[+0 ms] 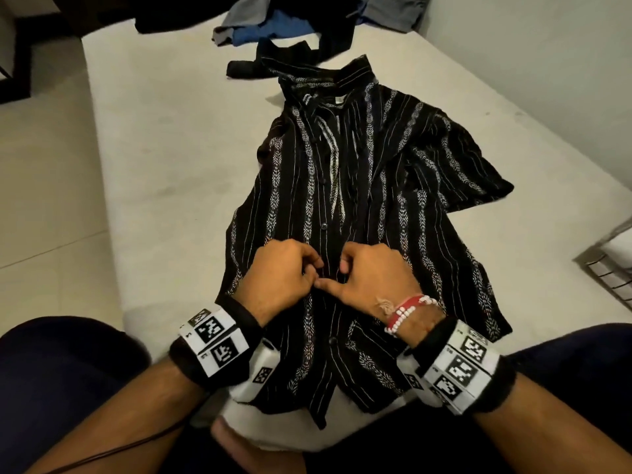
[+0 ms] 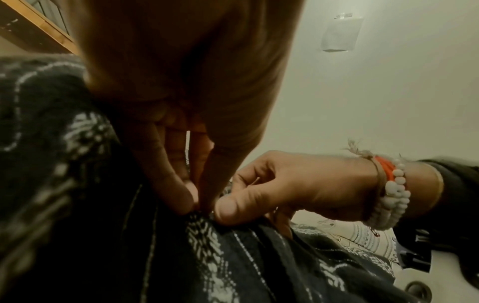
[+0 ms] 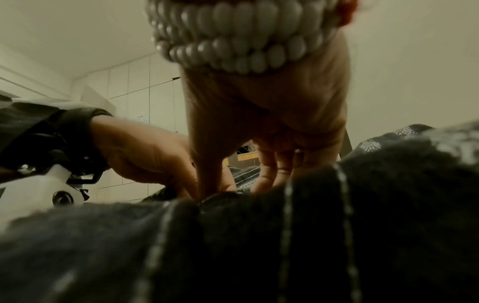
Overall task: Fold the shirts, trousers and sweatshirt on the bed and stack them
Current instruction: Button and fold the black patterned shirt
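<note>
A black shirt with white stripes [image 1: 369, 186] lies front up on the white bed [image 1: 164, 159], collar at the far end, hem toward me. My left hand [image 1: 284, 271] and right hand [image 1: 369, 278] meet at the button placket low on the shirt. Both have curled fingers pinching the fabric edge between thumb and fingertips. In the left wrist view the left fingers [image 2: 181, 184] and the right thumb [image 2: 228, 207] press together on the shirt [image 2: 207, 256]. The right wrist view shows the shirt's cloth [image 3: 259, 246] close up and both hands pinching it.
A heap of dark, blue and grey clothes [image 1: 273, 25] lies at the far end of the bed. A black garment [image 1: 260, 63] sits just past the shirt's collar. A metal rack [image 1: 612, 265] stands at the right. My knees flank the near bed edge.
</note>
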